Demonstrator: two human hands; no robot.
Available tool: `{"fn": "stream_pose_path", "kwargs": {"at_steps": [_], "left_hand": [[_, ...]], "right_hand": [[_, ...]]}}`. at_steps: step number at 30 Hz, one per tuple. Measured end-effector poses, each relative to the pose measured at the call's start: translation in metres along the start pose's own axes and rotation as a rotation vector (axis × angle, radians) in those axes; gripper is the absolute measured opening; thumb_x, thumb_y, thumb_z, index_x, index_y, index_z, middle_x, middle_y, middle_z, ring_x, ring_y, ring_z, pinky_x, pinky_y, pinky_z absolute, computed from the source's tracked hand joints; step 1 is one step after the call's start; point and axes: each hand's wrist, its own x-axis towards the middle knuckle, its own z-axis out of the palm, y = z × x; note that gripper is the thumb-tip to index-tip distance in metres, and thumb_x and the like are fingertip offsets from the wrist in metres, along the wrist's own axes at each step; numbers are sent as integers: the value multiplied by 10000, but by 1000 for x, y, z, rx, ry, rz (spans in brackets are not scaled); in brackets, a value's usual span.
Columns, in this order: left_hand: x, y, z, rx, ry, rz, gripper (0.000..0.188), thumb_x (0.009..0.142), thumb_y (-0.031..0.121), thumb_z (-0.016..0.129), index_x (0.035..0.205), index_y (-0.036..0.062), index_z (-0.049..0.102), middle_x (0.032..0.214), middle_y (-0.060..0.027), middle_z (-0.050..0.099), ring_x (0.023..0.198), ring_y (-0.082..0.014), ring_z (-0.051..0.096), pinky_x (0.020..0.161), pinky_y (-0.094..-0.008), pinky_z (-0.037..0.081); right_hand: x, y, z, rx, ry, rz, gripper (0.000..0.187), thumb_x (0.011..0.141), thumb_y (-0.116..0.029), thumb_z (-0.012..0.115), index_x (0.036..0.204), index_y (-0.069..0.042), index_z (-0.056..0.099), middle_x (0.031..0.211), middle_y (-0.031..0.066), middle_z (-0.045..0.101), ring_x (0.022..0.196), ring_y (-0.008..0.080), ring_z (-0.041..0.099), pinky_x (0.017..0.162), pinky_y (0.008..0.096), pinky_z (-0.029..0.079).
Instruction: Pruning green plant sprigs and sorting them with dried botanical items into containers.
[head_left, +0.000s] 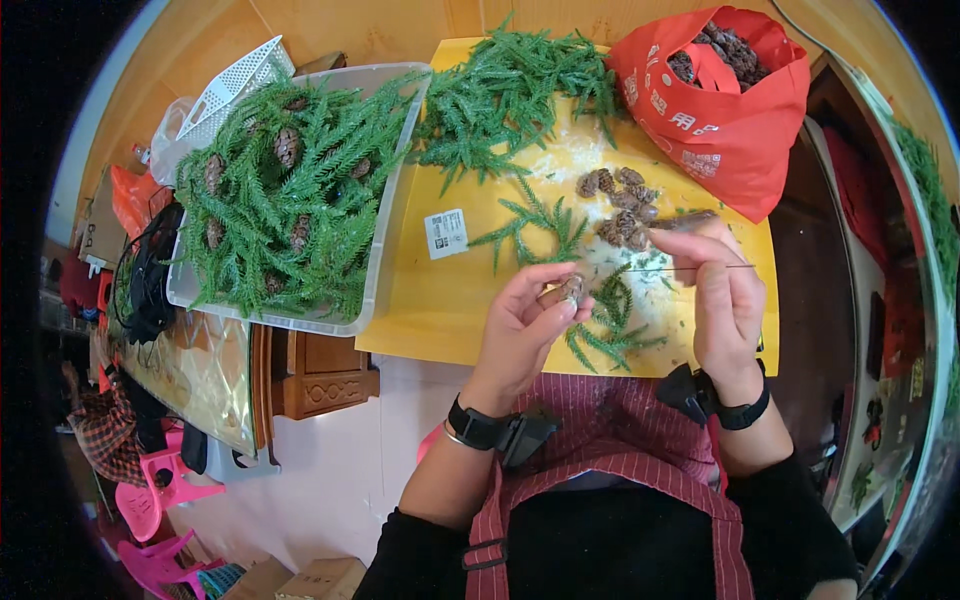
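My left hand [523, 322] is closed around a small brown pine cone [571, 290], holding it over the yellow board [420, 315]. A thin dark wire [645, 269] stretches from near the cone to my right hand [725, 305]. Thumb and forefinger of that hand pinch it, and its end sticks out past them. Beneath and between the hands lies a green artificial fir sprig [612, 325]. Another sprig [540, 225] rests just beyond the left hand. Several loose pine cones [622, 215] are heaped beyond the right fingers.
At left, a clear plastic bin [390, 215] is filled with green branches bearing cones. More branches [520, 95] are piled at the board's far side. A red bag [700, 125] of cones stands far right. A white label [446, 233] lies on the board. Pink chairs [165, 490] stand lower left.
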Motion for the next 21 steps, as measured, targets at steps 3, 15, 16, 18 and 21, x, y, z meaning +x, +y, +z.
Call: {"fn": "stream_pose_path", "kwargs": {"at_steps": [3, 15, 16, 18, 21], "left_hand": [[0, -1, 0, -17, 20, 20, 345, 805, -17, 546, 1132, 33, 447, 1087, -108, 531, 928, -193, 569, 786, -300, 491], [-2, -2, -2, -106, -31, 70, 326, 758, -38, 578, 1046, 55, 456, 1079, -107, 521, 904, -179, 564, 712, -287, 515], [-2, -1, -1, -106, -42, 67, 326, 758, -36, 583, 1044, 57, 456, 1080, -107, 520, 905, -178, 563, 704, -285, 516], [-2, -1, -2, -106, -52, 64, 326, 757, -33, 587, 1041, 59, 457, 1081, -106, 520, 905, -177, 561, 696, -283, 516], [-2, -1, -2, -107, -64, 66, 330, 754, -27, 600, 1038, 63, 456, 1081, -104, 519, 913, -176, 561, 696, -281, 519]], "right_hand": [[-3, -2, 10, 185, -6, 115, 233, 857, -61, 456, 1003, 0, 626, 779, 93, 594, 707, 153, 558, 654, 245, 427], [-17, 13, 34, 151, -223, -45, 249, 765, 56, 540, 990, 5, 633, 839, 98, 587, 741, 189, 611, 678, 275, 470], [-18, 12, 34, 162, -218, 4, 253, 761, 60, 544, 989, 1, 636, 836, 89, 576, 747, 194, 609, 681, 278, 469], [-18, 12, 35, 122, -214, -2, 256, 754, 59, 553, 987, -4, 640, 829, 81, 568, 747, 194, 600, 679, 279, 462], [-17, 13, 34, 50, -200, -63, 262, 740, 50, 573, 983, -13, 647, 825, 71, 564, 744, 192, 579, 672, 282, 448]]}}
